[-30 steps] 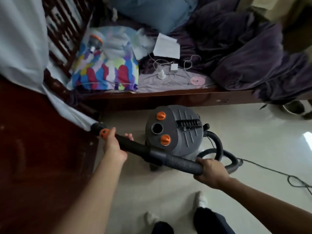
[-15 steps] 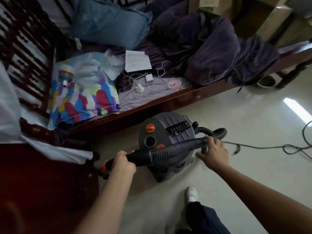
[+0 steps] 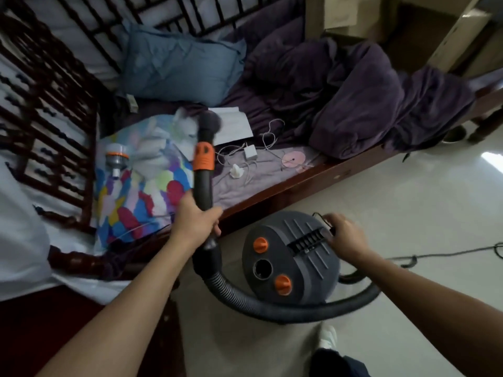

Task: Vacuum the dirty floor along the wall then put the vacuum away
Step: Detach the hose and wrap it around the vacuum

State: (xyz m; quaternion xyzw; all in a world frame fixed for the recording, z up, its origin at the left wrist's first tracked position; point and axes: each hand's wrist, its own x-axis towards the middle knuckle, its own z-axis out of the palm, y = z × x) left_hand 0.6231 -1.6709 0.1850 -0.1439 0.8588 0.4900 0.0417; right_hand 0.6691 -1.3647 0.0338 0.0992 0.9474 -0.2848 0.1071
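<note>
Your left hand (image 3: 197, 225) grasps the rigid black pipe (image 3: 203, 183) below its orange collar (image 3: 203, 159), fingers wrapped round it. The open end therefore points up over the bed (image 3: 299, 183), clear of the floor (image 3: 408, 191). Held this way, the ribbed hose (image 3: 245, 297) hangs in one loop round the front of the vacuum (image 3: 285, 232) rather than trailing, which suits gathering the machine up more than sweeping. Your right hand (image 3: 347, 236) lies on the far end of the carrying handle (image 3: 310, 240) on the lid, fingers bent over it. Whether they close round it cannot be told, though the placement reads as readying a lift or a drag. The vacuum stands upright on the pale floor, just beside the bed's wooden side rail, between your two arms. It is a squat grey drum with a domed lid, two orange knobs (image 3: 260, 244), a round open socket (image 3: 263, 268) between them, and a dark cord (image 3: 449, 253) running off to the right
</note>
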